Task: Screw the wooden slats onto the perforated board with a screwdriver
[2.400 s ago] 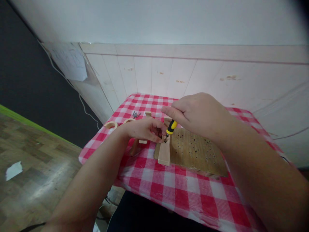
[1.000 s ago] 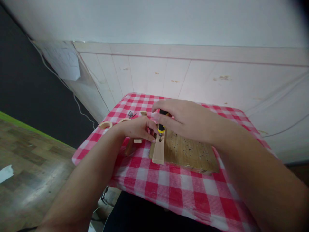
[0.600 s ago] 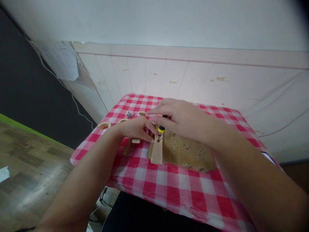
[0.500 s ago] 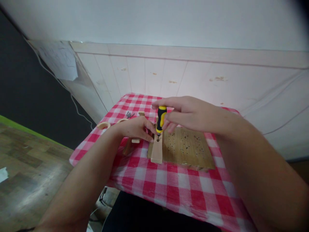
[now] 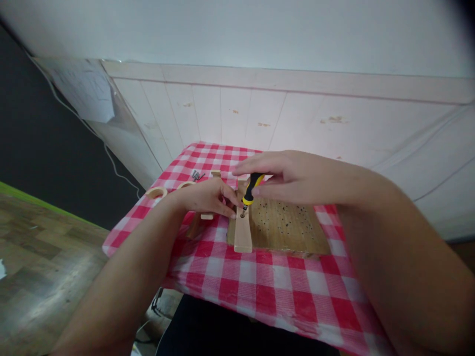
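Note:
A black and yellow screwdriver (image 5: 253, 187) leans to the right, its tip down at a small screw or hole in a pale wooden piece (image 5: 243, 237). My right hand (image 5: 284, 175) reaches over from the right and has the handle between thumb and fingers, several fingers fairly straight. With bent fingers, my left hand (image 5: 213, 195) holds the left edge of the wooden piece close to the screwdriver's tip. Under the piece lies a brown board (image 5: 285, 227) dotted with many dark holes. Part of the wooden piece's far end is hidden by the hands.
Left of the board lie a wooden ring (image 5: 156, 192), another curved wooden part (image 5: 186, 184) and a small wooden block (image 5: 215, 174). Several screws (image 5: 196, 175) sit behind my left hand. A red and white checked cloth (image 5: 267, 291) covers the table, which stands against a white panelled wall (image 5: 304, 118).
The screwdriver has gone from nearly upright to a rightward lean, and my right hand's grip on the handle has shifted. My left hand stays at the wooden piece. The view has moved slightly.

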Action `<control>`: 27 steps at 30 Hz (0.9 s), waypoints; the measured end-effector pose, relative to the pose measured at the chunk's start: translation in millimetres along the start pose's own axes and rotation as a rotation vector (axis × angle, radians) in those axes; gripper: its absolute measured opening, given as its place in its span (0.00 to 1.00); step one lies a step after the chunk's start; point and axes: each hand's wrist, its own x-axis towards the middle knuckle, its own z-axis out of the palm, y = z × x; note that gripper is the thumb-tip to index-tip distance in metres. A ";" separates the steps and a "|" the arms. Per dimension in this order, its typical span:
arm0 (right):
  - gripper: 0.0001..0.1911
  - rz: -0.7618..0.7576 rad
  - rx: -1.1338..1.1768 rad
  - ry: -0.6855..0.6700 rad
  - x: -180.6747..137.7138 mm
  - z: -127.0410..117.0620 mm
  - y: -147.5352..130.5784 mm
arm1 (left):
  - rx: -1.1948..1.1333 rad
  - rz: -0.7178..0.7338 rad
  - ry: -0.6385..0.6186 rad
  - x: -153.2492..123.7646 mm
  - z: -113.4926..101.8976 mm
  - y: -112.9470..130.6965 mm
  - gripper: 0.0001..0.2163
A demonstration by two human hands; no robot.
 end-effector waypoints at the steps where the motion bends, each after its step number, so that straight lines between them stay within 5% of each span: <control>1: 0.16 0.048 -0.065 -0.020 0.1 -1.5 -2.0 | -0.003 -0.003 0.004 0.1 0.3 0.2 0.08; 6: 0.27 0.495 -0.463 0.169 11.5 13.0 -18.7 | -0.023 0.029 0.008 0.7 0.4 0.6 0.07; 12: 0.20 -0.012 -0.036 0.049 4.2 16.1 -15.1 | 0.045 0.025 0.063 0.3 1.9 -2.7 0.07; 20: 0.14 0.177 -0.253 0.170 13.6 29.9 -33.0 | 0.051 0.031 0.105 -1.9 2.8 5.6 0.06; 27: 0.14 0.047 -0.143 0.190 12.1 22.7 -17.8 | 0.055 0.025 0.045 0.7 1.8 -0.3 0.06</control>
